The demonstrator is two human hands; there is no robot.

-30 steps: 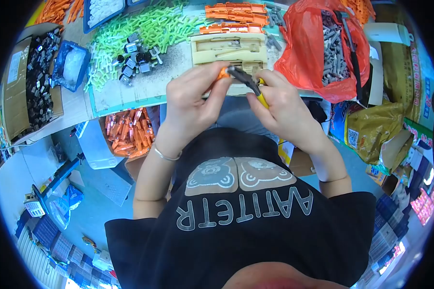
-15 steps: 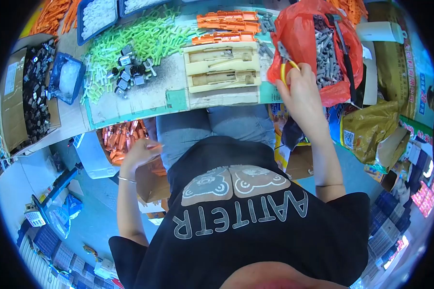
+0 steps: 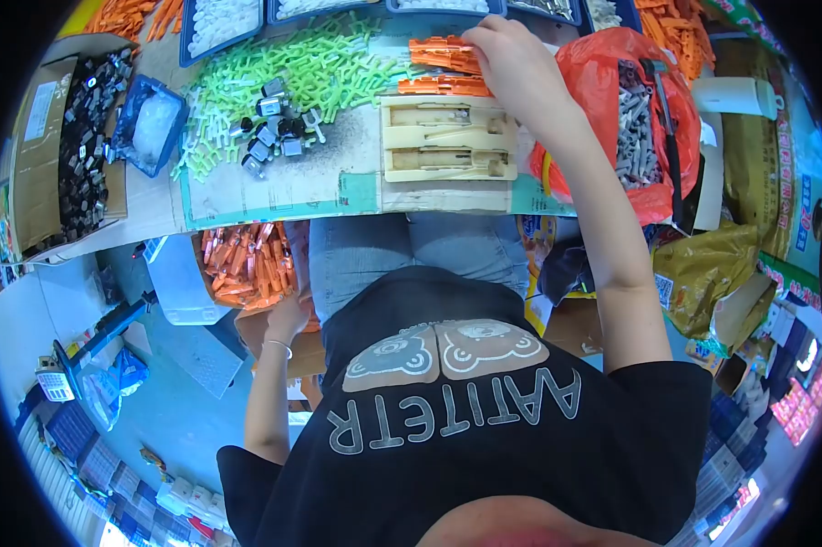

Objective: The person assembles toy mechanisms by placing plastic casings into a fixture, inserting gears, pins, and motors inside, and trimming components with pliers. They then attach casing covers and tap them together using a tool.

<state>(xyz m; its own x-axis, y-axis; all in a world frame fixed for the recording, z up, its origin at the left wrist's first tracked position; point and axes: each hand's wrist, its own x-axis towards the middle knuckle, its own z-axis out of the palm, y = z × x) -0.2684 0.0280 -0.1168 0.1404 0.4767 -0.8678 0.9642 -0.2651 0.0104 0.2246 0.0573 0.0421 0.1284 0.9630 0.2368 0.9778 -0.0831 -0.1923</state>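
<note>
My right hand [image 3: 511,59] reaches over the far side of the table. Its fingers are closed at the right end of the stacked orange plastic shells [image 3: 443,50], seemingly gripping one. Just nearer to me lies a cream-coloured fixture [image 3: 447,137] with two hollowed slots. A yellow handle of the pliers [image 3: 547,173] shows at the edge of the red plastic bag [image 3: 579,68], out of my hand. My left hand [image 3: 288,319] is low, at the near edge of a box of orange plastic pieces [image 3: 251,264]; its fingers are mostly hidden.
Light-green plastic pieces [image 3: 292,73] spread over the table beside a small pile of silver and black parts [image 3: 274,132]. A carton of dark parts [image 3: 87,146] and a blue basket [image 3: 146,128] stand left. Grey pieces [image 3: 637,137] fill the red bag. Blue trays [image 3: 219,27] line the back.
My right hand has let go of the pliers and moved away from me and left to the orange shells. My left hand has moved down and slightly right, against the box. The view has shifted slightly.
</note>
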